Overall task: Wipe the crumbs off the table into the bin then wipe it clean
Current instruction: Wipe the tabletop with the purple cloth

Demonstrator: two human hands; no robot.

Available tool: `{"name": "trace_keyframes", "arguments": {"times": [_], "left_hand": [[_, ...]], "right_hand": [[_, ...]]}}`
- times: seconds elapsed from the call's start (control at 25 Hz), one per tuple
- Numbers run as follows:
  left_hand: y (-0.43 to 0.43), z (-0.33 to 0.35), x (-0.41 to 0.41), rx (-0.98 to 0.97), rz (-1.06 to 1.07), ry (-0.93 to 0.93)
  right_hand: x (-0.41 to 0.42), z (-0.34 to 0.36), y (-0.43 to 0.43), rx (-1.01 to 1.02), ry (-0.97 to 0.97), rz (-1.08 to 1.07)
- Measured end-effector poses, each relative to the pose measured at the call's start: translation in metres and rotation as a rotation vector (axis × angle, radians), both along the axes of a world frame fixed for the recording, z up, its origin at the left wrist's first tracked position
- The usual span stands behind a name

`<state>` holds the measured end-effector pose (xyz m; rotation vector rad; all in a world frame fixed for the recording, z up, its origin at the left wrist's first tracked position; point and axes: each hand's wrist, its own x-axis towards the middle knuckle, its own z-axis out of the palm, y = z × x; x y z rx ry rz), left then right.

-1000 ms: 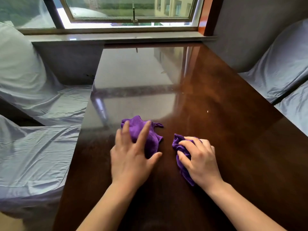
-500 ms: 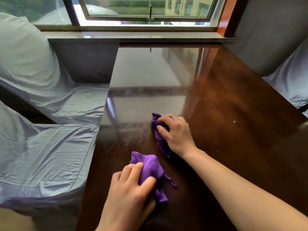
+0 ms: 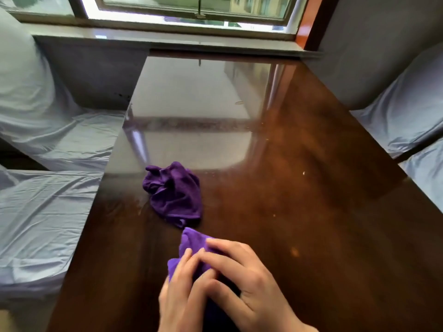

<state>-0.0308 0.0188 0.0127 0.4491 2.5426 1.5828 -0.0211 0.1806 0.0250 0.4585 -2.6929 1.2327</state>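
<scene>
Two purple cloths are on the glossy dark wooden table (image 3: 311,130). One crumpled cloth (image 3: 173,192) lies free near the table's left-middle, with no hand on it. The second cloth (image 3: 191,244) is bunched at the near edge of the view, and both hands hold it. My left hand (image 3: 178,293) pinches it from the left. My right hand (image 3: 249,279) curls over it from the right, its fingers overlapping the left hand's. A few pale crumbs (image 3: 304,173) dot the right half of the table. No bin is in view.
Seats draped in grey-blue sheets flank the table on the left (image 3: 48,212) and on the right (image 3: 407,116). A stone window sill (image 3: 167,41) runs along the table's far end below a window. The table's left edge drops off near the loose cloth.
My right hand let go of the far cloth, left it on the table and came back to join my left hand on the near cloth.
</scene>
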Motion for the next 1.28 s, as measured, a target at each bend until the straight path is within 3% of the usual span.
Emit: {"name": "trace_keyframes", "arguments": {"times": [0.08,0.2,0.28,0.4,0.48,0.56,0.68,0.76,0.88,1.04,1.16,1.2,1.28], "left_hand": [[0.024,0.002,0.005,0.238,-0.004,-0.185],[0.041,0.001,0.005,0.469,0.098,-0.151],[0.037,0.001,-0.002,0.298,0.125,0.032],[0.032,-0.008,-0.021,-0.264,0.188,0.185],[0.038,-0.016,-0.022,-0.595,0.137,0.189],[0.042,-0.024,-0.020,-0.798,0.106,0.204],[0.043,-0.027,-0.020,-0.898,0.110,0.203],[0.044,-0.029,-0.021,-0.923,0.106,0.220],[0.044,-0.030,-0.020,-0.959,0.099,0.216],[0.043,-0.028,-0.021,-0.988,0.089,0.209],[0.040,-0.030,-0.020,-0.973,0.086,0.215],[0.039,-0.031,-0.020,-0.973,0.084,0.216],[0.040,-0.032,-0.021,-0.971,0.089,0.214]], "right_hand": [[0.019,0.000,0.027,0.187,0.045,-0.105],[0.030,-0.003,0.033,0.488,0.164,-0.188],[0.028,-0.013,0.028,0.610,0.188,-0.119],[0.013,-0.024,0.049,0.579,0.182,-0.111],[0.009,-0.027,0.086,0.569,0.149,-0.202],[0.002,-0.031,0.144,0.606,0.072,-0.401],[-0.026,-0.025,0.204,0.610,-0.082,-0.704],[-0.053,-0.025,0.192,0.609,-0.105,-0.779],[-0.066,-0.026,0.136,0.576,-0.049,-0.656],[-0.019,-0.029,0.077,0.518,0.023,-0.302],[0.032,-0.033,0.095,0.546,0.110,-0.032],[0.042,-0.036,0.123,0.581,0.131,-0.058],[0.054,-0.034,0.193,0.619,0.068,-0.315]]}}
